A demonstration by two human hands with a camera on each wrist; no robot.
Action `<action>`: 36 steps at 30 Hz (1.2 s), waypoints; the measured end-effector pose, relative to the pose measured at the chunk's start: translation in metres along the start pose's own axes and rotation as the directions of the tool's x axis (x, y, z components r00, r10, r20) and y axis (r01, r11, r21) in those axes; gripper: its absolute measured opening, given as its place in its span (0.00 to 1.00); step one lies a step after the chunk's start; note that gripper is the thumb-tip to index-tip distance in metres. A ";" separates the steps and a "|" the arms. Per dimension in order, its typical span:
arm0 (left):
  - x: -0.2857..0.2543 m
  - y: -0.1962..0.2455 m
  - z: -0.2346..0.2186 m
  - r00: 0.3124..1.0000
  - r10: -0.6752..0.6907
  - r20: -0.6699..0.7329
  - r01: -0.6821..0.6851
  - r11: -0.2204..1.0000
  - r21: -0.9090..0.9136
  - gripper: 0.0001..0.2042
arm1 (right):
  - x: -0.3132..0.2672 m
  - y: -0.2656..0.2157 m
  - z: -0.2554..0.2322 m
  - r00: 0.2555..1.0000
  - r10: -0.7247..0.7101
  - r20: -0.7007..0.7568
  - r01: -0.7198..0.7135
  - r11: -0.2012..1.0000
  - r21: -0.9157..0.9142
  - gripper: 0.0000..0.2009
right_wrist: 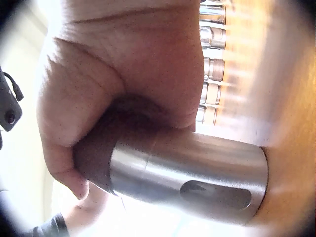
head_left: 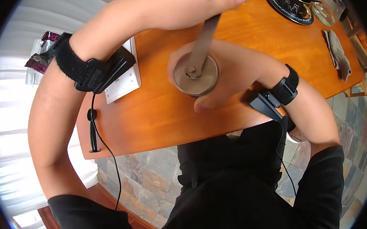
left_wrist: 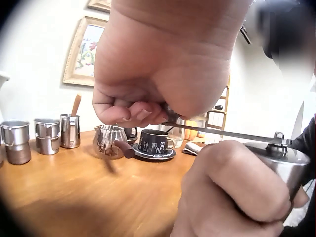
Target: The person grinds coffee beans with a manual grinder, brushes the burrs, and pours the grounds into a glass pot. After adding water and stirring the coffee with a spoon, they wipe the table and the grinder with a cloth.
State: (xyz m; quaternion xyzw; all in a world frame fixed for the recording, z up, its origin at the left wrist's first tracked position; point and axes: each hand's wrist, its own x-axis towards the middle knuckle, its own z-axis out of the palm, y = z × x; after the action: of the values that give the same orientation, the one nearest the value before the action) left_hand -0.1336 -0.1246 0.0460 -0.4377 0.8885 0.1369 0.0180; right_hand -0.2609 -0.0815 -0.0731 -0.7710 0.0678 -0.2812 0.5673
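A steel hand grinder with a round lid [head_left: 195, 76] is held over the table by my right hand [head_left: 231, 66], its fingers and thumb wrapped round the body. In the right wrist view, the steel lower body [right_wrist: 187, 173] with an oval slot shows below a dark band [right_wrist: 96, 153]. The flat crank arm [head_left: 206, 38] runs from the lid to my left hand [head_left: 176, 6]. Curled fingers of my left hand [left_wrist: 163, 64] grip the crank's outer end in the left wrist view; its knob is hidden in them.
Beyond my hands stand a glass server [left_wrist: 109, 140] with a brown handle and a black cup [left_wrist: 154, 141] on a saucer. Several metal canisters [left_wrist: 48, 136] line the table's far side. A grey cloth [head_left: 337, 55] lies right; a white device [head_left: 124, 82] is beside my left forearm.
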 end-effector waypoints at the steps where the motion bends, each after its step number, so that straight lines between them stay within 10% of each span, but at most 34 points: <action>1: 0.003 0.005 -0.005 0.996 0.071 0.059 -0.071 0.997 0.005 0.28 | 0.000 0.002 0.000 0.999 -0.043 -0.004 0.043 0.998 -0.041 0.20; 5: -0.002 0.009 -0.041 0.897 0.253 0.364 -0.295 0.953 0.064 0.20 | -0.002 -0.005 0.001 0.997 0.036 -0.063 -0.041 0.996 -0.074 0.22; 6: -0.046 -0.034 -0.059 0.909 0.294 0.295 -0.323 0.945 0.054 0.19 | 0.000 -0.004 0.002 0.998 0.038 -0.055 -0.042 0.996 -0.076 0.22; 10: -0.044 0.050 0.025 0.902 0.432 0.022 -0.432 0.902 0.025 0.15 | 0.007 0.007 0.002 0.998 -0.057 -0.038 0.053 0.995 -0.090 0.22; 17: -0.099 0.061 0.069 0.741 0.604 -0.294 -0.557 0.797 0.235 0.15 | 0.007 0.020 -0.007 0.973 -0.226 -0.054 0.217 0.966 -0.139 0.22; 20: -0.121 0.042 0.068 0.721 0.604 -0.340 -0.581 0.794 0.178 0.14 | 0.002 0.008 -0.009 0.999 0.043 0.004 -0.043 0.999 -0.020 0.22; 26: -0.158 -0.020 0.041 0.913 0.379 -0.149 -0.365 0.924 0.114 0.11 | 0.004 -0.002 -0.007 0.978 0.209 0.009 -0.209 0.971 0.115 0.24; 36: -0.125 -0.061 0.061 0.936 -0.047 -0.350 -0.066 0.950 -0.305 0.10 | 0.003 0.002 -0.008 0.995 0.101 0.007 -0.100 0.995 -0.014 0.19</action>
State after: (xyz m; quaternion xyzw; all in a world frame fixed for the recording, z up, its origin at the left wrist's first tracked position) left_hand -0.0139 -0.0480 -0.0075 -0.4479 0.8465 0.1951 -0.2118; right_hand -0.2620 -0.0908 -0.0724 -0.7717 0.1064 -0.2489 0.5755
